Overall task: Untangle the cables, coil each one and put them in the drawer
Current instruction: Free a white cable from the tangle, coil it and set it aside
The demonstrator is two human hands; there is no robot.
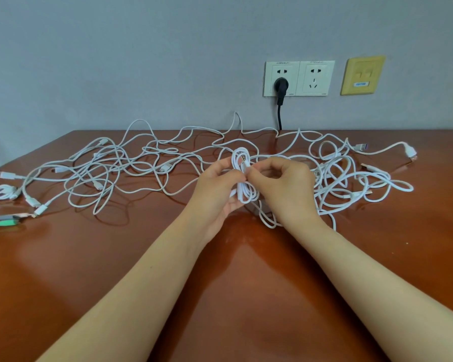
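Where the shiny brown table (pixel 246 273) meets the grey wall (pixel 141 61), loose white cables (pixel 102 176) sprawl out to both sides of the hands. There is bare table close by, around the arms. The left hand (pixel 215 194) and the right hand (pixel 285 189) both pinch a small coiled cable (pixel 247 192), which sits between them.

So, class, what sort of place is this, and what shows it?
Probably an office or study: a polished wooden desk against a plain wall, twin power sockets, and a yellowed data-port plate.
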